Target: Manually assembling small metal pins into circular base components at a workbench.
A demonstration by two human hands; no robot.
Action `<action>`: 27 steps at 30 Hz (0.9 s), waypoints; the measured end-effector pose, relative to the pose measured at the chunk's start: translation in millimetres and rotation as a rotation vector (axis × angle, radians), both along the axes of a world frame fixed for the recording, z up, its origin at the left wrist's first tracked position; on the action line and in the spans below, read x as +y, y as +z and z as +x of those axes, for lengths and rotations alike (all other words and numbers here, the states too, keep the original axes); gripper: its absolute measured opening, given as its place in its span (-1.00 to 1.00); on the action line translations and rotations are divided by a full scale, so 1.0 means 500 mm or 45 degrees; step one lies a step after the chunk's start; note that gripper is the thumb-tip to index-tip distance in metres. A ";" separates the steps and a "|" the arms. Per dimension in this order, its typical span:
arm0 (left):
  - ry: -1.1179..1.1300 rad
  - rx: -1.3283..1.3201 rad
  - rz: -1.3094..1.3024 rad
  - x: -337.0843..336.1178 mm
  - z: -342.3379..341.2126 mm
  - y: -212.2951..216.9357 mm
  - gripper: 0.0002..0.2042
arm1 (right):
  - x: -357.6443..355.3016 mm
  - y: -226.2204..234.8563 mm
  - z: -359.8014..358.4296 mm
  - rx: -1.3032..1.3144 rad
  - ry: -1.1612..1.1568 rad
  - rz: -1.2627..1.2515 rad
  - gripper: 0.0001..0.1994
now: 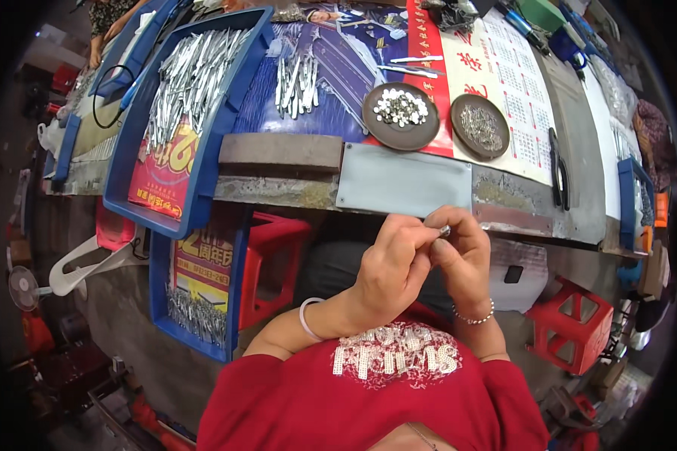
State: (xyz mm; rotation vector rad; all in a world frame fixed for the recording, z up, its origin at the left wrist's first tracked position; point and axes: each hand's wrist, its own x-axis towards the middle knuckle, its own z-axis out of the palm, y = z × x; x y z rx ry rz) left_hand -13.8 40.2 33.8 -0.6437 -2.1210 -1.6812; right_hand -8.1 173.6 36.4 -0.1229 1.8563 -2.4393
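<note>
Close in front of my chest, my left hand (387, 267) and my right hand (466, 259) meet at the fingertips. Between them they pinch a small shiny metal piece (444, 231), partly covered by the fingers; its exact kind is too small to tell. Both hands are closed and held just off the bench's front edge. Just beyond them lies a grey metal plate (404, 180). Past it stands a dark round dish (376, 135) of white and dark little discs. Beside that, a second dark dish (459, 141) holds many tiny metal parts.
At the left, a blue tray (120, 169) holds long silvery metal strips (199, 75); more strips (297, 84) lie on the bench. A lower blue tray (238, 282) holds small metal pieces. A black-handled tool (559, 173) lies right. Red stools (575, 323) flank me. Other people are partly visible.
</note>
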 end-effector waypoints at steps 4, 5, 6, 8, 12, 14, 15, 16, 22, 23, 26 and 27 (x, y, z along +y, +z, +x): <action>-0.126 -0.269 0.183 0.001 -0.009 -0.018 -0.65 | 0.004 -0.016 -0.017 0.009 -0.009 -0.028 -0.88; -0.197 -0.361 0.200 -0.003 -0.010 -0.026 -0.55 | 0.009 -0.002 -0.033 0.055 -0.003 0.089 -0.90; -0.189 -0.350 0.191 -0.002 -0.021 -0.029 -0.53 | 0.022 0.012 -0.054 0.041 -0.111 0.128 -0.90; -0.175 -0.333 0.169 0.002 -0.045 -0.031 -0.49 | 0.068 0.042 -0.116 0.010 -0.331 0.197 -0.89; -0.233 -0.427 0.149 0.002 -0.072 -0.049 -0.51 | 0.231 0.069 -0.322 0.264 -0.494 0.753 -0.84; -0.262 -0.463 0.128 0.005 -0.075 -0.058 -0.55 | 0.299 0.052 -0.418 0.203 -0.511 1.122 -0.83; -0.276 -0.478 0.122 0.006 -0.078 -0.063 -0.57 | 0.336 0.025 -0.463 0.163 -0.503 1.192 -0.82; -0.276 -0.505 0.128 0.006 -0.079 -0.066 -0.58 | 0.357 -0.006 -0.502 0.127 -0.479 1.250 -0.82; -0.292 -0.665 0.263 -0.004 -0.086 -0.085 -0.62 | 0.368 -0.075 -0.575 0.300 -0.419 2.173 -0.83; -0.307 -0.653 0.262 -0.006 -0.087 -0.093 -0.64 | 0.345 -0.069 -0.570 0.387 -0.387 2.075 -0.83; -0.331 -0.669 0.275 -0.010 -0.085 -0.099 -0.65 | 0.245 -0.047 -0.559 0.641 -0.160 1.807 -0.83; -0.334 -0.668 0.265 -0.010 -0.085 -0.100 -0.66 | 0.218 -0.046 -0.565 0.868 -0.038 1.765 -0.80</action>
